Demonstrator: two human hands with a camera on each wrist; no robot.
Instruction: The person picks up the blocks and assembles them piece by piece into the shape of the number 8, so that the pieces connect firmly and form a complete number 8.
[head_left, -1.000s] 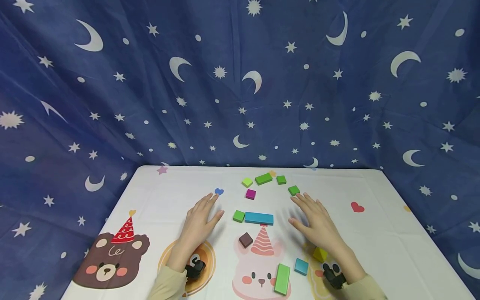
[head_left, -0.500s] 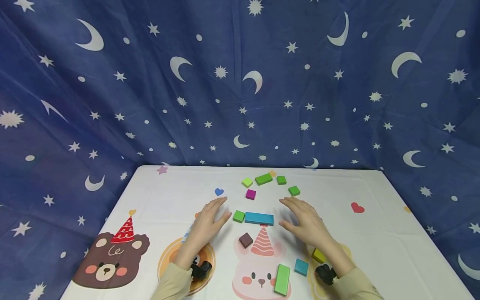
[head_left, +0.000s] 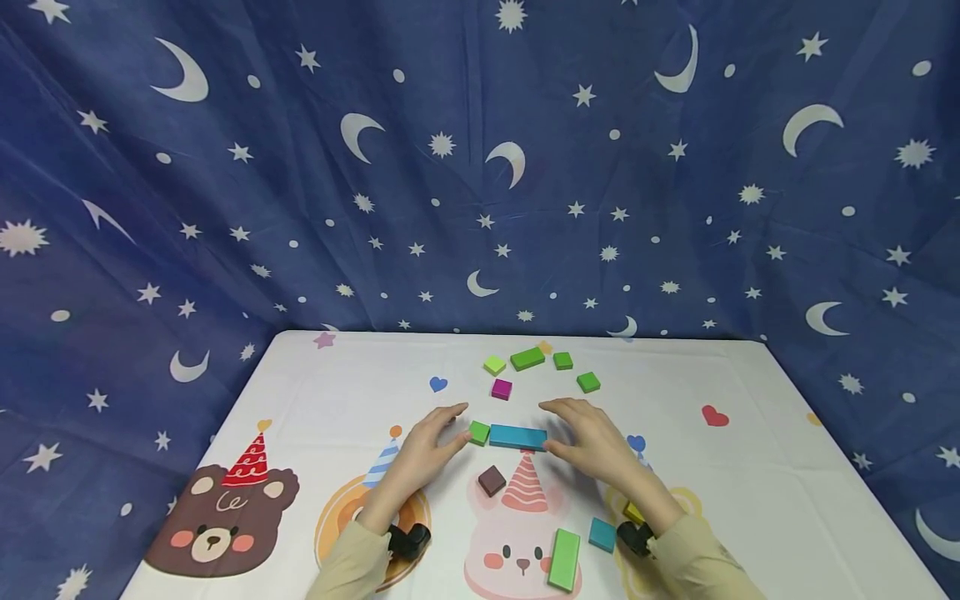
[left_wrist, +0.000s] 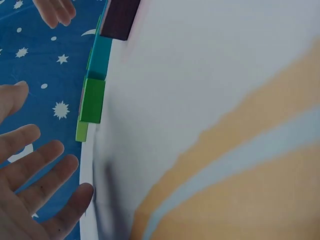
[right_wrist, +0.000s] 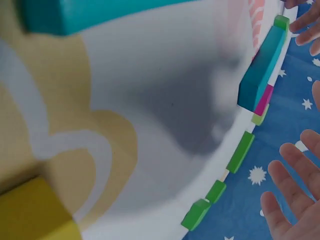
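Note:
A long blue block lies in the middle of the table, with a small green block at its left end. My left hand hovers left of the green block, fingers spread and slightly bent, holding nothing. At the blue block's right end is my right hand, its thumb tip beside that end; whether it touches cannot be told. In the left wrist view, the left hand has its fingers apart. The right wrist view has the right hand with fingers extended and nothing in them.
Behind lie a magenta block, a lime block and several green blocks. Nearer are a dark brown block, a light green block, a small blue block and a yellow block partly hidden by the right wrist.
Both hands have moved inward and slightly nearer the table's front, closing in on the two ends of the green and long blue pair. The blocks have not moved.

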